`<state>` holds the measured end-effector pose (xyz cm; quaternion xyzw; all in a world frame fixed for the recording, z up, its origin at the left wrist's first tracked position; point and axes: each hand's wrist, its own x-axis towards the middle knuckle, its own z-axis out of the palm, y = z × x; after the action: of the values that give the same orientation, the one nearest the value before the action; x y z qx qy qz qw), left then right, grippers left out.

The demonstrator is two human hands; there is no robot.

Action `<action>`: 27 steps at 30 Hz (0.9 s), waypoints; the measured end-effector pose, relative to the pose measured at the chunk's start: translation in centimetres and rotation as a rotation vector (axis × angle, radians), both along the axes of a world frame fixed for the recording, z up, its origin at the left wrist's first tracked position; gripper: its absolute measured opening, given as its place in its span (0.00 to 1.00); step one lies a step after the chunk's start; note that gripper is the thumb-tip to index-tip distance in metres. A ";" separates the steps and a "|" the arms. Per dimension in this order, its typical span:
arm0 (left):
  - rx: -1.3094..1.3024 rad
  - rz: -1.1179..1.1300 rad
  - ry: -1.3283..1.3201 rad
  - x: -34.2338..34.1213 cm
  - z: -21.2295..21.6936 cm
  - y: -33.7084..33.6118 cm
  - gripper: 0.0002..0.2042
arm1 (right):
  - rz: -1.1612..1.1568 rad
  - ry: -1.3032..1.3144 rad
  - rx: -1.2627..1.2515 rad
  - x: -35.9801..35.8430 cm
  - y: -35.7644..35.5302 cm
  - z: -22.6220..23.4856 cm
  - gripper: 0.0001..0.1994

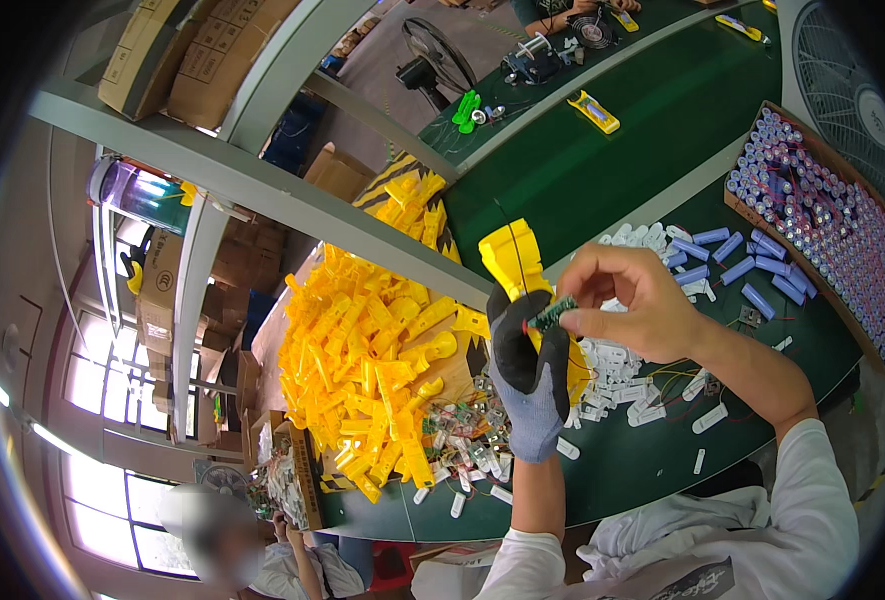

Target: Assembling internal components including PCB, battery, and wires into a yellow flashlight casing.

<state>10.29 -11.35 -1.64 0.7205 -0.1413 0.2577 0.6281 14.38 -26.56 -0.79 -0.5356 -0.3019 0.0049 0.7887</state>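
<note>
Green worktable (623,482) spans the foreground. Gloved left hand (528,352) grips the yellow casing (515,256); bare right hand (625,305) pinches a small circuit board (553,313) over it, contact unclear. Keep the casing steady; handle the board by its edges, without bending it.

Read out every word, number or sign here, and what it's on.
Cardboard boxes, upper left: dark print I won't copy.
Brown carton below: dark print, oval mark, likewise uncopied.
White shirt: pale script on a dark patch, likewise uncopied.
Yellow casing, green circuit board: nothing readable.
</note>
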 end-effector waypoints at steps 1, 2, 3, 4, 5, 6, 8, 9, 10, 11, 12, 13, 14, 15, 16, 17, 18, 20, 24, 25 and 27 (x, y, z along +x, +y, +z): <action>0.003 -0.005 -0.005 -0.2 0.2 0.1 0.20 | 0.033 -0.028 -0.035 0.0 -0.3 0.1 0.08; 0.038 0.000 -0.031 -0.5 0.3 0.2 0.18 | 0.028 -0.032 -0.033 0.1 -0.4 0.2 0.08; 0.071 0.006 -0.056 -0.6 0.4 0.3 0.17 | 0.030 -0.111 -0.011 0.2 -0.5 0.2 0.08; 0.072 0.005 -0.059 -0.7 0.7 0.2 0.17 | 0.034 -0.190 0.011 0.2 -0.6 0.3 0.07; 0.073 0.021 -0.073 -0.8 0.9 0.1 0.17 | 0.033 -0.191 0.011 0.2 -0.8 0.6 0.07; 0.073 0.037 -0.087 -0.9 1.0 0.1 0.17 | -0.024 -0.333 -0.023 0.3 -1.1 1.0 0.08; 0.117 0.051 -0.100 -0.8 0.6 0.7 0.17 | -0.084 -0.471 -0.060 0.3 -1.6 1.4 0.08; 0.113 -0.007 -0.108 -0.7 0.5 1.1 0.17 | -0.123 -0.483 -0.092 0.2 -1.6 1.6 0.08; 0.111 -0.066 -0.116 -0.7 0.4 1.4 0.18 | -0.164 -0.496 -0.123 0.2 -1.6 1.6 0.09; 0.112 -0.067 -0.115 -0.8 0.4 1.4 0.18 | -0.165 -0.494 -0.123 0.2 -1.5 1.6 0.09; 0.050 -0.056 -0.061 -0.9 0.4 1.4 0.18 | -0.179 -0.526 -0.128 0.2 -1.4 1.6 0.10; -0.012 -0.045 -0.008 -0.9 0.4 1.3 0.18 | -0.193 -0.559 -0.134 0.3 -1.4 1.5 0.11; -0.011 -0.045 -0.008 -0.8 0.3 1.4 0.18 | -0.194 -0.559 -0.133 0.3 -1.2 1.4 0.11; 0.055 -0.009 -0.026 -0.7 0.3 1.6 0.18 | -0.210 -0.576 -0.135 0.3 -1.1 1.4 0.11; 0.120 0.025 -0.042 -0.6 0.2 1.7 0.17 | -0.228 -0.593 -0.139 0.4 -1.1 1.3 0.12; 0.120 0.022 -0.042 -0.6 0.1 1.6 0.17 | -0.230 -0.592 -0.140 0.4 -1.2 1.2 0.12; 0.077 0.005 -0.024 -0.5 0.1 1.5 0.17 | -0.240 -0.612 -0.157 0.5 -1.3 1.1 0.13; 0.036 -0.010 -0.003 -0.4 -0.1 1.3 0.16 | -0.248 -0.629 -0.172 0.7 -1.5 1.0 0.13; -0.018 -0.042 -0.086 -0.3 0.2 1.5 0.15 | -0.291 -0.758 -0.246 0.3 -1.7 1.9 0.12; -0.071 -0.053 -0.072 -0.3 0.1 1.4 0.15 | -0.331 -0.802 -0.281 0.3 -1.7 1.9 0.11; -0.041 -0.055 -0.052 -0.4 0.4 1.4 0.15 | -0.385 -0.857 -0.304 0.4 -1.9 1.7 0.11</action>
<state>9.90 -9.92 -1.29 0.6964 -0.1718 0.2617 0.6458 14.73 -28.44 0.95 -0.6445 -0.4907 -0.3177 0.4929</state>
